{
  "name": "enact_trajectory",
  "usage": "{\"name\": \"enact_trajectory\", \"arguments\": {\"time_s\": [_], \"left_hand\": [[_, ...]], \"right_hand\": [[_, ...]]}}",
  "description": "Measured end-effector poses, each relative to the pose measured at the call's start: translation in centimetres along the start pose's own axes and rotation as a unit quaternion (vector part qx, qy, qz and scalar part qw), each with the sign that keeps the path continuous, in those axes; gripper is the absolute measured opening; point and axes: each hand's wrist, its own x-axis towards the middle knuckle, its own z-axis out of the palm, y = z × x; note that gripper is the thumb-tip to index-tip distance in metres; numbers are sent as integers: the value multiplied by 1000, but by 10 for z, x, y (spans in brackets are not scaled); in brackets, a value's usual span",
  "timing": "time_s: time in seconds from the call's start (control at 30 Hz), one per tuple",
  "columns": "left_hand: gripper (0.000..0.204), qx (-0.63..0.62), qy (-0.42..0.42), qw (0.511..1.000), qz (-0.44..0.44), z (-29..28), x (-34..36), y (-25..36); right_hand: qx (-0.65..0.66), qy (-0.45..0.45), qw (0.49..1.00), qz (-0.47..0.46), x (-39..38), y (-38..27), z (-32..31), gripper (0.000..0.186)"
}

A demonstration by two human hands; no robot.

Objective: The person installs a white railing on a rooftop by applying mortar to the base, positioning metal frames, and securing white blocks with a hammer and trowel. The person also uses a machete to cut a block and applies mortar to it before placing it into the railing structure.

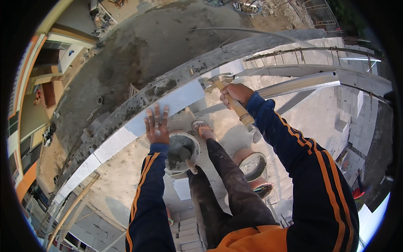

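My right hand (238,95) grips a hammer by its wooden handle (240,111). The metal hammer head (224,77) is at the right end of a white block (178,100) in a low row; whether it touches the block I cannot tell. On that row my left hand (157,125) lies flat with its fingers spread, holding nothing. Grey mortar shows in the joint beside the hammer head. Below my left hand stands a bucket of grey mortar (171,157), with a trowel (191,164) resting in it.
Beyond the blocks runs a rough concrete ledge (168,86), with a wet grey surface (126,50) past it. A metal channel (298,84) stretches out on the right. Another bucket (247,159) stands near my legs, and stacked blocks (189,233) lie below.
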Motion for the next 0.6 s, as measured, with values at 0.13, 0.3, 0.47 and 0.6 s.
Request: {"name": "enact_trajectory", "arguments": {"time_s": [0.13,0.3,0.47,0.6], "left_hand": [[56,-53,39,998,3,2,1,0],[51,-35,40,999,7,5,1,0],[52,-31,39,999,2,8,-1,-1],[56,15,33,999,22,12,-1,-5]], "right_hand": [[-80,125,961,-234,-32,30,37,59],[-141,169,928,-301,-91,87,53,66],[-345,261,822,-370,-123,141,74,68],[-339,274,740,-513,-108,157,96,74]]}}
